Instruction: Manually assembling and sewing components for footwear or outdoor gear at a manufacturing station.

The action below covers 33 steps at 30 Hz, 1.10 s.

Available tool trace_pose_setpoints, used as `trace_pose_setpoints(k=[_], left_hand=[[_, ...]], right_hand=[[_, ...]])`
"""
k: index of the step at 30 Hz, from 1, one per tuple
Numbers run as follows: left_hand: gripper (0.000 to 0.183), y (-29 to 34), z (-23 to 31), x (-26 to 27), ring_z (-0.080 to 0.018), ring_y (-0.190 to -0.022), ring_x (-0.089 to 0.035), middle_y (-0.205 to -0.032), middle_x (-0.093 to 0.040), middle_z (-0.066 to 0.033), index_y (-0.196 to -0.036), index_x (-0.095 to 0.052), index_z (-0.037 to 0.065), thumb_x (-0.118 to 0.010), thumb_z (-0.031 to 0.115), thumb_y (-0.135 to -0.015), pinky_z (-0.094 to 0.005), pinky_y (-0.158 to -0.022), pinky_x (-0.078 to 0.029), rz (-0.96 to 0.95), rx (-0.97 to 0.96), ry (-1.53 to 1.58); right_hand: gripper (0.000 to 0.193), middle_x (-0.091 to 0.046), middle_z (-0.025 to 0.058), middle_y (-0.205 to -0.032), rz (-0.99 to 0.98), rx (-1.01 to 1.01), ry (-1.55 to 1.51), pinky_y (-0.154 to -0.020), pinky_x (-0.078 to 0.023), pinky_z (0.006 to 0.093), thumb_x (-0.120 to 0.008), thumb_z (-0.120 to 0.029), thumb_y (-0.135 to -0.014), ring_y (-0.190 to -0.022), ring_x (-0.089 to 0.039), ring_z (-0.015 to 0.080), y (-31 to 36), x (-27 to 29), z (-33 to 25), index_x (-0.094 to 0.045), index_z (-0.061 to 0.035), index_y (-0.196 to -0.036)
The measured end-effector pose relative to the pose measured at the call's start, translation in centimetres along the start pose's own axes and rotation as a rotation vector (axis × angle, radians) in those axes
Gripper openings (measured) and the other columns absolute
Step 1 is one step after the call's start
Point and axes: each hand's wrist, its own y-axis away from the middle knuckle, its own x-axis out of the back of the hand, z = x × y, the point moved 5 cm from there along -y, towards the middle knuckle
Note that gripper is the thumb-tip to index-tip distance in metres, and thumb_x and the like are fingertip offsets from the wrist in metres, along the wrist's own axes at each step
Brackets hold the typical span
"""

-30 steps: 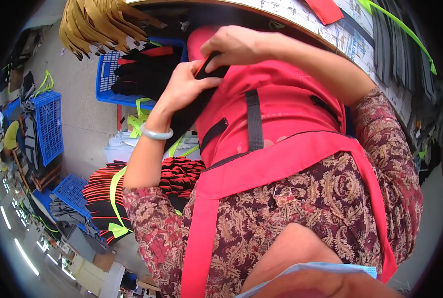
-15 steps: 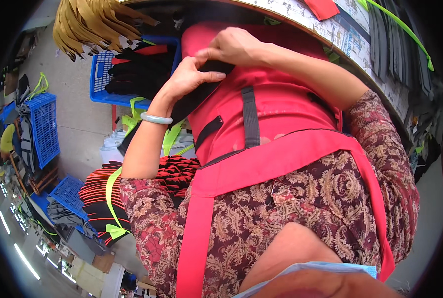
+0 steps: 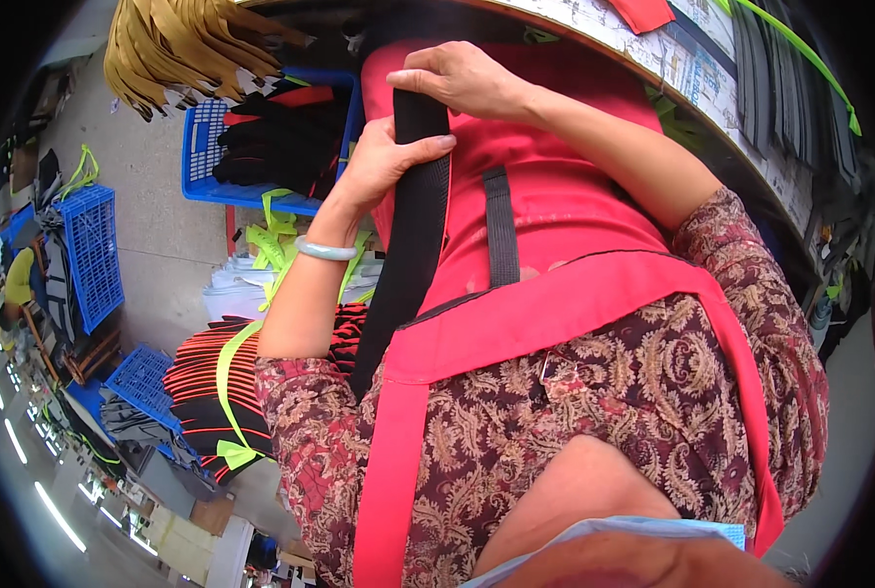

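Note:
A wide black fabric strap [image 3: 410, 230] runs down over my lap, on the left side of the pinkish-red apron [image 3: 555, 206] I wear. My left hand [image 3: 383, 162], below a pale bangle on the wrist, is closed on the strap with the thumb lying across its front. Higher up, my right hand [image 3: 465, 80] pinches the strap's upper end, fingers bent over it. The strap's lower end passes behind my left forearm and sleeve, where it is hidden. A ribbed dark grey band [image 3: 501, 225] lies on the apron, right of the strap.
A blue crate [image 3: 199, 162] with black and red pieces stands at the upper left, beside hanging tan strips [image 3: 173, 49]. Below are a tied bundle of black-and-red pieces [image 3: 212, 382] and more blue crates [image 3: 92, 257]. A worktable [image 3: 594, 24] with dark strips borders the upper right.
The strap has swung up into view across the front of the apron, its flat face now showing. My right hand has risen slightly, and my hands are farther apart.

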Motion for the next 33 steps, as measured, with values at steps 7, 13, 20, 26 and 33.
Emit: trace_pose_setpoints(k=[7,13,20,26,33], left_hand=[[0.027,0.1,-0.5,-0.7,-0.0169,-0.066,-0.067,-0.079,-0.069,-0.0108,-0.093,-0.065,-0.002,-0.073,0.023,-0.083,-0.0268,-0.06,-0.055,-0.078,0.046,0.385],[0.012,-1.4,-0.3,-1.2,-0.0126,-0.063,-0.064,-0.078,-0.068,-0.0073,-0.091,-0.067,0.0,-0.069,0.006,-0.081,-0.0248,-0.057,-0.051,0.057,-0.287,-0.032],[0.041,-2.7,0.5,-2.2,-0.0169,-0.06,-0.064,-0.075,-0.066,-0.0093,-0.098,-0.059,0.002,-0.052,0.042,-0.096,-0.0262,-0.055,-0.052,-0.042,0.023,0.142],[0.029,-2.7,1.7,-0.3,-0.0199,-0.073,-0.067,-0.086,-0.066,-0.0121,-0.118,-0.053,-0.001,-0.055,0.019,-0.096,-0.0285,-0.064,-0.056,-0.023,-0.136,0.294],[0.026,-2.8,2.8,-0.6,-0.0202,-0.075,-0.068,-0.09,-0.066,-0.0124,-0.114,-0.056,0.0,-0.059,0.015,-0.093,-0.0298,-0.067,-0.056,-0.085,-0.115,0.296]], right_hand=[[0.045,-0.056,0.0067,-0.062,-0.12,-0.19,-0.219,-0.054,-0.044,0.0293,-0.057,-0.045,-0.093,-0.057,-0.053,0.0095,0.8,0.0,-0.3,-0.067,-0.0015,-0.086],[0.028,-0.057,0.0172,-0.068,0.076,0.309,0.314,-0.057,-0.046,0.0368,-0.062,-0.032,-0.089,-0.059,-0.058,0.0304,2.0,-0.4,-1.8,-0.064,-0.0043,-0.091],[0.034,-0.061,0.0137,-0.07,-0.047,-0.115,-0.077,-0.063,-0.047,0.0333,-0.065,-0.034,-0.089,-0.064,-0.054,0.0157,0.7,2.5,1.0,-0.066,-0.0004,-0.091],[0.016,-0.066,0.0124,-0.082,0.776,0.18,0.364,-0.072,-0.05,0.0314,-0.061,-0.015,-0.09,-0.076,-0.065,0.0188,6.0,17.2,6.2,-0.064,-0.0023,-0.098],[0.03,-0.068,0.0171,-0.089,0.893,-0.414,0.364,-0.078,-0.053,0.0372,-0.063,-0.02,-0.084,-0.085,-0.067,0.0292,12.3,26.0,12.6,-0.064,-0.0015,-0.107]])
